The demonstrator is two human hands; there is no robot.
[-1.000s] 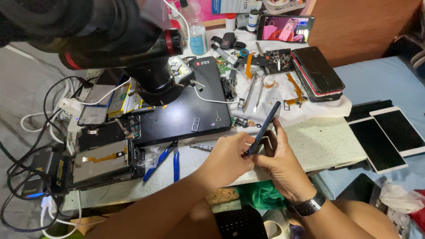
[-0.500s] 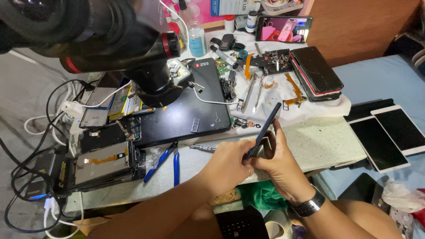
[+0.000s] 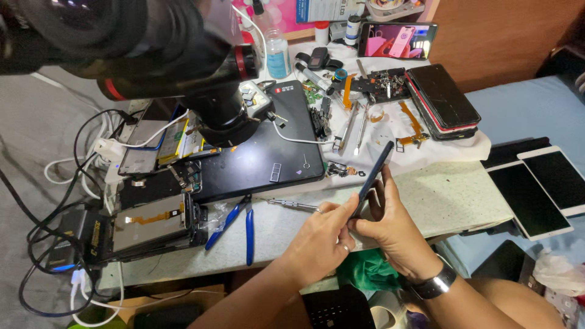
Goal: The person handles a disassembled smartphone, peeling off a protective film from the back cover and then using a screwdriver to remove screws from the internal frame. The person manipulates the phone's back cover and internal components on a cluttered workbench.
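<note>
Head view: both hands are gripping one dark phone [image 3: 373,176] held on edge above the front lip of the workbench [image 3: 463,195]. Its long axis is running from lower left, down in the hands, to upper right, with the free top corner pointing up toward the stack of dark phones [image 3: 442,100]. The left hand [image 3: 317,240] is pinching the lower end from the left, thumb and index fingertips closing on the edge. The right hand [image 3: 390,228] is cupping the same lower portion from the right, fingers lying along the back face and wrist strap [image 3: 434,285] showing below. Both grips are sitting low on the phone, so most of its length is sticking out past the hands, unsupported. The two hands are touching or nearly touching each other around it. Blue-handled pliers [image 3: 234,222] and a thin metal tool [image 3: 291,205] are lying on the bench just left of the left hand, apart from it. The black mat [image 3: 256,164] is lying further back, under the microscope [image 3: 183,55].
</note>
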